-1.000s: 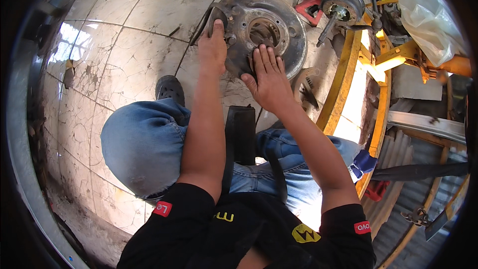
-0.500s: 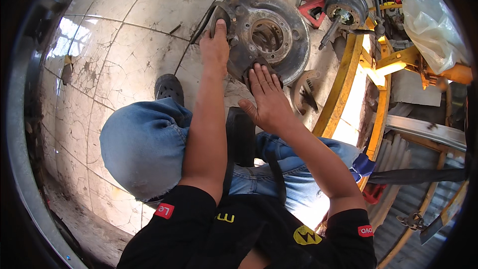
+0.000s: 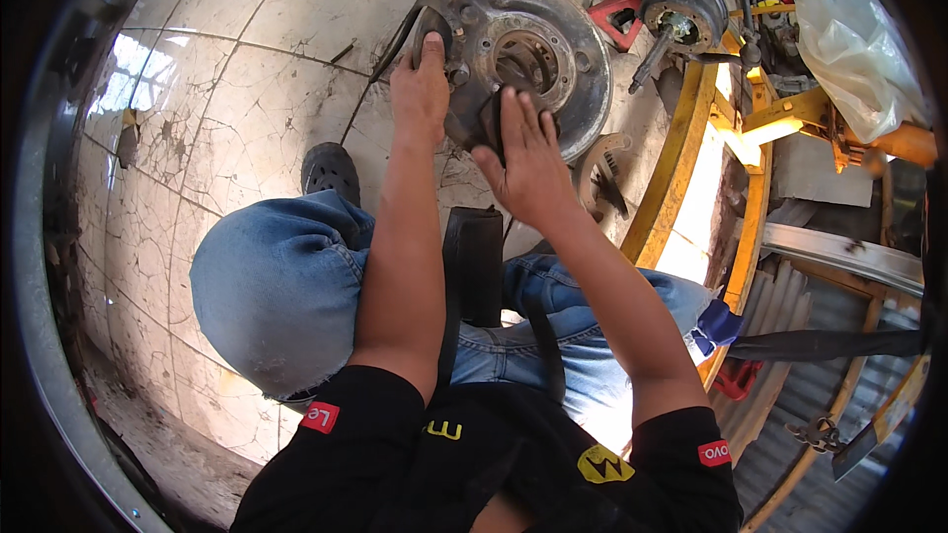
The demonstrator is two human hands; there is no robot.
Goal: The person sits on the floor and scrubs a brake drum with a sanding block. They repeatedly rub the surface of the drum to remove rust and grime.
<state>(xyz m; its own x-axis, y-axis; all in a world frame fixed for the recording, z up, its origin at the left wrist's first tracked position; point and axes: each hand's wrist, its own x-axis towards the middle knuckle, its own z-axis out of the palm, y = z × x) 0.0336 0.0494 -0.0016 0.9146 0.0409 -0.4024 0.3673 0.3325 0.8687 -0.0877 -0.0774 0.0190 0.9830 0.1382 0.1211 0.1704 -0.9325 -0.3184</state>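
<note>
A worn, round metal brake drum [image 3: 583, 49] lies on the tiles in front of me, with a bolt-holed opening at its centre. At its left rim my left hand [image 3: 420, 89] grips a dark curved piece like a brake shoe [image 3: 432, 24], thumb on top. My right hand [image 3: 530, 158] presses a dark, flexible sheet or pad [image 3: 491, 120] on the drum's near face. The right fingers are stretched over that piece, the thumb out to the side; its exact kind is unclear. A curved brake shoe [image 3: 595, 173] lies on the floor to the drum's right.
Beyond the drum to the right stand a red jack stand [image 3: 618, 16] and a hub with a shaft [image 3: 681, 10]. A yellow metal frame [image 3: 681, 168] rises along the right. A clear plastic bag [image 3: 854, 59] hangs behind it. My shoe [image 3: 331, 172] rests left of the drum.
My right hand has slid a little up and left over the drum, and the dark piece under it has shifted along. The left hand stays at the rim with its curved piece.
</note>
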